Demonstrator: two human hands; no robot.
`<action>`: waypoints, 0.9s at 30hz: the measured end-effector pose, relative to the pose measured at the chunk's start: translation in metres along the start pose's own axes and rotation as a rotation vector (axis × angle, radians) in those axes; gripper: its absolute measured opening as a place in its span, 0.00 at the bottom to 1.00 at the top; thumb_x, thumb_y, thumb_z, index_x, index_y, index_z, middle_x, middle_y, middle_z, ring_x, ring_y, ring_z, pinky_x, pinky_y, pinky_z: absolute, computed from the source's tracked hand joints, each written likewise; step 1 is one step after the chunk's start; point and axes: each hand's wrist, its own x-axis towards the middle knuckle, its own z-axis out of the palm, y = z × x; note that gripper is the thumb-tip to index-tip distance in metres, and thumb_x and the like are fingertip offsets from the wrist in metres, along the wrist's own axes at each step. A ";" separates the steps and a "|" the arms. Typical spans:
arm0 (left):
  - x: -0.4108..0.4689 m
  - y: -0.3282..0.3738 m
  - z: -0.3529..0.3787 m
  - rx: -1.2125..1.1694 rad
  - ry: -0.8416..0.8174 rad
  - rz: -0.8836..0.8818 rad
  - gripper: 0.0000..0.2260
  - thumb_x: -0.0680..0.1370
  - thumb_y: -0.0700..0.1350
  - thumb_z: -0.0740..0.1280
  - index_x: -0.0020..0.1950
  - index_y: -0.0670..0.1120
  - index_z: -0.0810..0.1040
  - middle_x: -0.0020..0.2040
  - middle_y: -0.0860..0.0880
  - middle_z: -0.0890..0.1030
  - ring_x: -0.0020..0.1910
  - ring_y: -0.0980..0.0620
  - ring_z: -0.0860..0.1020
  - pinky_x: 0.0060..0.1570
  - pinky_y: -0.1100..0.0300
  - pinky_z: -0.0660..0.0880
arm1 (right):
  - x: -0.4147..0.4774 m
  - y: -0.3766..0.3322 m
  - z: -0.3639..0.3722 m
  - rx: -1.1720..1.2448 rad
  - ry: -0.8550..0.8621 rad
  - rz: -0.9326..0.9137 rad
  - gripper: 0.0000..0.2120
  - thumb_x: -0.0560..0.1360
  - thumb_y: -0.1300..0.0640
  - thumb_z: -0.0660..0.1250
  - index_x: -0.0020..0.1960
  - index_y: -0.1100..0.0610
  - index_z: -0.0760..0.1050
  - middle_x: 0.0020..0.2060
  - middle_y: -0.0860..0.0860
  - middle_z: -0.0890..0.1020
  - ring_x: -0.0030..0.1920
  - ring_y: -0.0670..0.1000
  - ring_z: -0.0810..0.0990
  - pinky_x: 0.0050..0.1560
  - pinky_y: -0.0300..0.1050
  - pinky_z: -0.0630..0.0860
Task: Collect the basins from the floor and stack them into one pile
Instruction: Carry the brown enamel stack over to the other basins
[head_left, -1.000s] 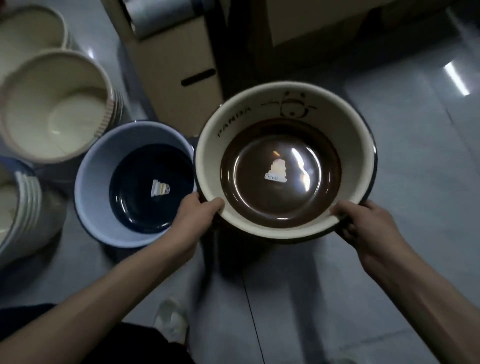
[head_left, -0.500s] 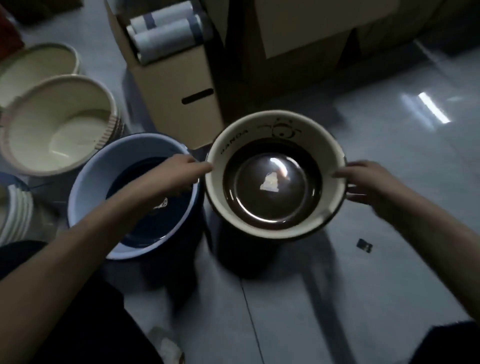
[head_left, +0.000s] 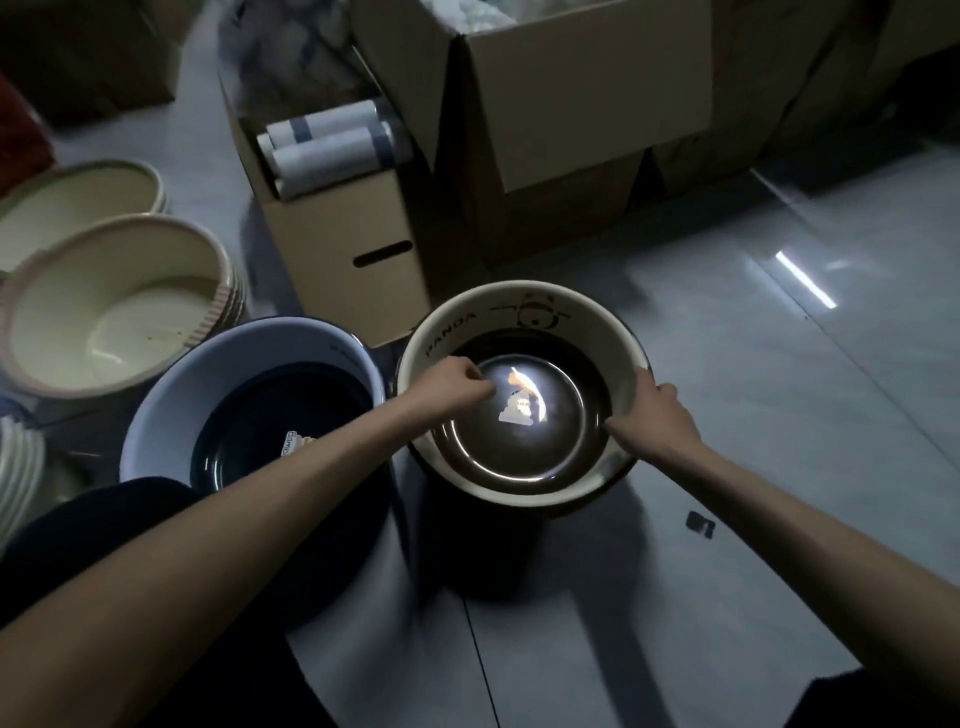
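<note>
Cream panda basin (head_left: 587, 332) sits just right of the blue basin (head_left: 171, 421). Right hand (head_left: 655, 422) grips its right rim; left hand (head_left: 448, 387) hovers inside, fingers curled, holding nothing visible.

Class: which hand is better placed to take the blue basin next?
Left. The left hand lies nearest the blue basin, its forearm crossing it; the right hand grips the panda basin at its right rim.

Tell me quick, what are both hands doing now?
Left hand: fingers curled inside the basin; holding anything, cannot tell.
Right hand: grips the basin's rim.
</note>
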 end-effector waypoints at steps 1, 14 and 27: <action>0.001 -0.001 0.001 0.097 0.022 0.039 0.12 0.78 0.50 0.67 0.57 0.45 0.79 0.50 0.48 0.82 0.49 0.48 0.81 0.51 0.51 0.80 | 0.002 0.001 -0.003 -0.044 0.011 -0.036 0.38 0.73 0.50 0.68 0.78 0.48 0.53 0.61 0.61 0.72 0.56 0.66 0.77 0.52 0.53 0.74; -0.009 -0.045 -0.009 1.114 -0.162 0.217 0.24 0.80 0.57 0.63 0.74 0.51 0.67 0.70 0.42 0.68 0.71 0.39 0.67 0.65 0.40 0.73 | 0.037 0.036 0.013 -0.278 0.224 -0.256 0.32 0.79 0.51 0.63 0.76 0.62 0.54 0.47 0.58 0.79 0.40 0.59 0.74 0.39 0.50 0.71; -0.015 -0.118 0.040 0.669 0.414 0.535 0.19 0.82 0.54 0.55 0.66 0.48 0.75 0.62 0.44 0.74 0.63 0.44 0.73 0.62 0.46 0.70 | 0.016 0.040 0.058 0.052 0.303 -0.123 0.38 0.78 0.54 0.62 0.81 0.49 0.44 0.64 0.65 0.73 0.56 0.68 0.77 0.57 0.61 0.76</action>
